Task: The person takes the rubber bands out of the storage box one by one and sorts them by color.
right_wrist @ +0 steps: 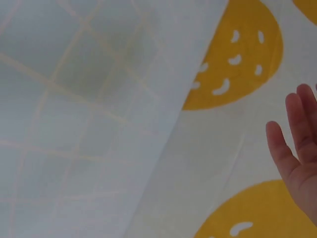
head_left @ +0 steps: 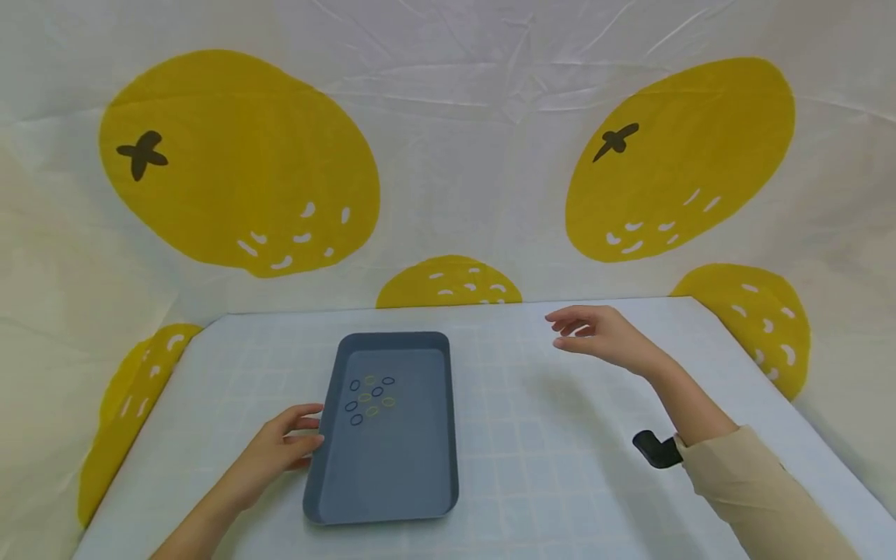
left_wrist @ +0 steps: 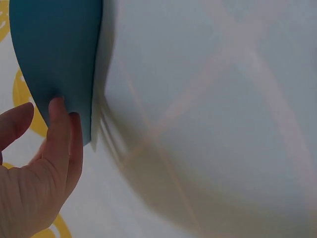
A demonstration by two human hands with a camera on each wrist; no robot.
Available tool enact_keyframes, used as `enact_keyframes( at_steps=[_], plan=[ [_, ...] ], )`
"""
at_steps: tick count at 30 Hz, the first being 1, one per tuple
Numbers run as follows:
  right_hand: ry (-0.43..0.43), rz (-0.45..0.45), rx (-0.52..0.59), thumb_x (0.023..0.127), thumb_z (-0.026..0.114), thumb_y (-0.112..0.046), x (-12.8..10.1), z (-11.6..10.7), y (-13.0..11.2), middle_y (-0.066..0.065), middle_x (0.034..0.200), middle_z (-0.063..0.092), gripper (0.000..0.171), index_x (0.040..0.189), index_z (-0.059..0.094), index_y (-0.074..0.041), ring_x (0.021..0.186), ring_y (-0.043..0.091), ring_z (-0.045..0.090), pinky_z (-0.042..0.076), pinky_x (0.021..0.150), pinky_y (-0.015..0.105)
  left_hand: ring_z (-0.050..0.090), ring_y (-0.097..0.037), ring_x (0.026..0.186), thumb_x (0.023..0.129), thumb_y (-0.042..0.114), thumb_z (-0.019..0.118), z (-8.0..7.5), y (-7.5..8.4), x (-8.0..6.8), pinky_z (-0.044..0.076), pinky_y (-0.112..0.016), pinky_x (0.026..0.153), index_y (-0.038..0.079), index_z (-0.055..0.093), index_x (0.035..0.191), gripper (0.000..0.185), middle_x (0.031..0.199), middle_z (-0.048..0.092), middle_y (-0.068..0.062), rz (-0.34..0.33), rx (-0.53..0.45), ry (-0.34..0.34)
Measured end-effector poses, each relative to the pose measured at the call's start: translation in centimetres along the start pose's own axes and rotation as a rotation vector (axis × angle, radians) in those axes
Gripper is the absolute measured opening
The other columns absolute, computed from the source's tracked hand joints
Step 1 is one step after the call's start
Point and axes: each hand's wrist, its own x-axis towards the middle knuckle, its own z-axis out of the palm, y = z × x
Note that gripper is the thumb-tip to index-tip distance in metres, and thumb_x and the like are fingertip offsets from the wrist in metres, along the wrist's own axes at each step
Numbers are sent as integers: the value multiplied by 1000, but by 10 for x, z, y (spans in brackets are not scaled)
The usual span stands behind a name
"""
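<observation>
Nearest is a beige fabric sleeve on the right forearm. Left of centre on the pale checked surface lies a shallow blue-grey rectangular tray, with thin dark-blue rings and thin yellow rings toward its far-left corner. The left hand touches the tray's left edge, its grip loose, thumb and fingers apart. The right hand hovers toward the surface's far-right corner, grip relaxed.

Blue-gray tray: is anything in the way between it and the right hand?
Nothing visible stands between the right hand and the blue-gray tray; only checked tablecloth shows there. The left hand is at the tray's opposite side.
</observation>
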Motion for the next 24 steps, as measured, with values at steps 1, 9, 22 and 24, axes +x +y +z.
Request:
enact_keyframes(
  at_steps=[1,9,22,24],
  plan=[
    [-8,8,18,86,68,-24,3,2,-1,7,110,63,41,122,60,-7,97,20,58,49,81,25,58,-33,103,88,7,62,1,0,1,53,-40,76,-5,36,136,56,123,48,-29,1,-6,5],
    [-63,38,91,85,69,-23,26,17,-7,6,106,63,40,120,61,-7,96,22,57,50,80,31,59,-30,101,87,1,61,4,-1,2,52,-39,78,-7,36,135,55,121,49,-30,-36,-53,34],
    [-144,-16,155,85,69,-18,57,47,-25,5,98,63,37,119,61,-6,91,21,57,49,78,32,59,-23,95,82,1,65,6,-3,6,52,-37,77,-7,37,135,61,120,51,-27,-82,-87,64],
    [-158,-23,164,85,69,-18,61,52,-28,5,99,63,36,119,62,-7,90,20,58,49,79,32,59,-22,94,82,1,66,6,-4,7,52,-37,76,-7,36,135,61,120,51,-28,-81,-87,63]
  ],
)
